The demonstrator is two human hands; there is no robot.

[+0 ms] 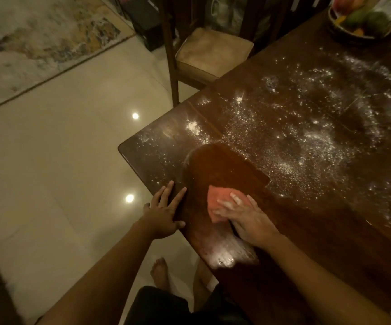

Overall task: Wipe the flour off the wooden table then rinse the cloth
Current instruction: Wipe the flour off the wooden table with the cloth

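A dark wooden table (330, 219) fills the right of the head view. Flour (318, 141) lies scattered over its middle and far part, and a smeared patch of flour (225, 254) sits at the near edge. A wiped, darker streak (225, 165) runs up from the cloth. My right hand (248, 219) presses flat on a folded pink cloth (220, 200), its fingers dusted white. My left hand (164, 214) rests flat on the table's left edge, fingers spread, a little apart from the cloth.
A wooden chair with a beige cushion (211, 52) stands at the table's far left side. A bowl of fruit (361, 22) sits on the far right corner. Glossy tiled floor (60, 148) and a patterned rug (37, 38) lie to the left. My bare feet (159, 270) are below the table edge.
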